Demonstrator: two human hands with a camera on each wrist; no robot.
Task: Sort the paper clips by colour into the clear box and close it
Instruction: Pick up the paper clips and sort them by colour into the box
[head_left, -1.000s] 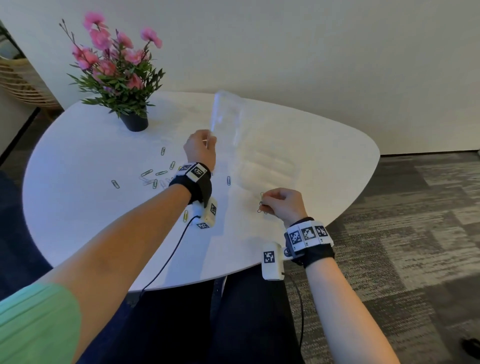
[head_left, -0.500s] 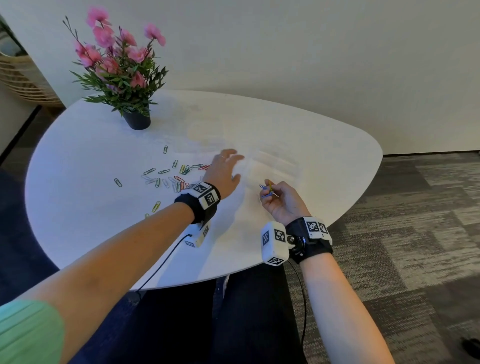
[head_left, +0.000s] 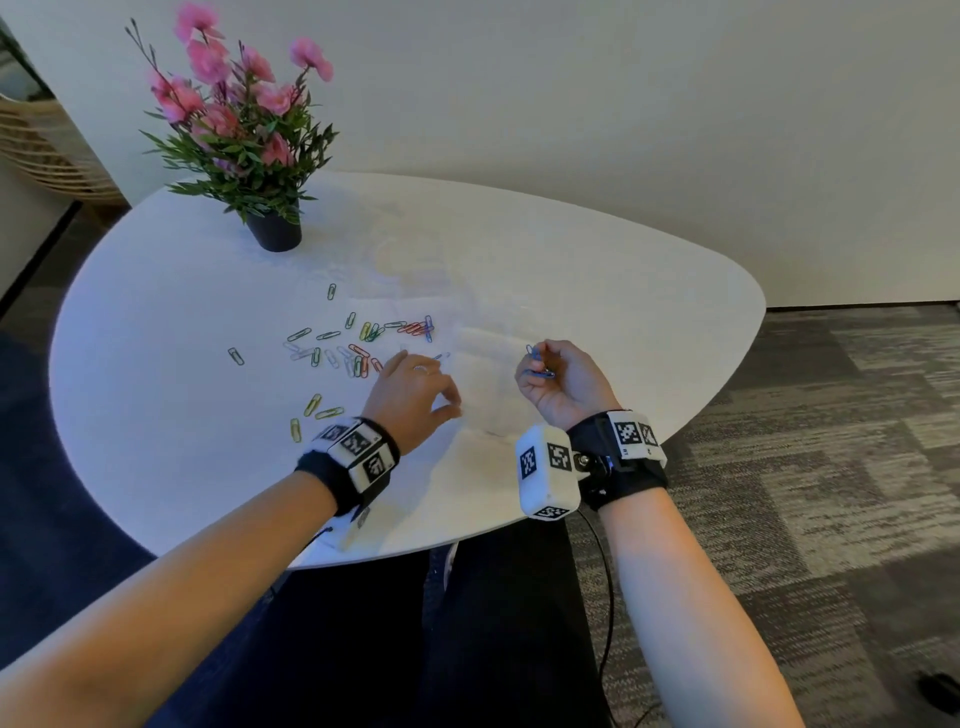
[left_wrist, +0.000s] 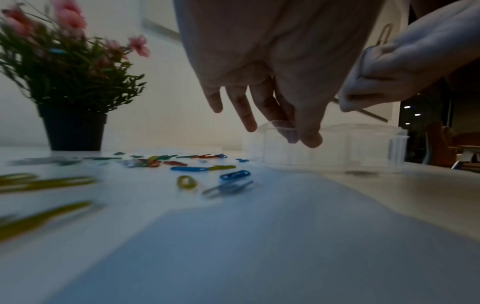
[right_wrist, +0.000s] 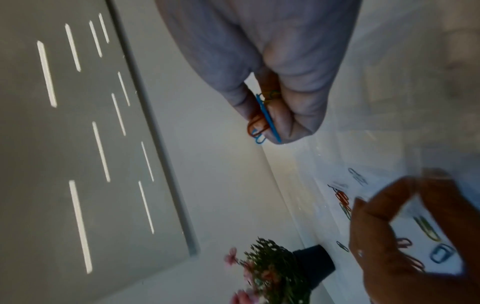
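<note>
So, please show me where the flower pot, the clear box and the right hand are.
flower pot (head_left: 274, 234): head view, its dark front wall.
clear box (left_wrist: 363, 144): left wrist view, its near wall.
right hand (head_left: 563, 384): head view, its back.

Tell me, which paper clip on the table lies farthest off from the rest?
The green paper clip at the far left of the scatter: it lies alone on the white table, with bare tabletop between it and the main bunch.
</note>
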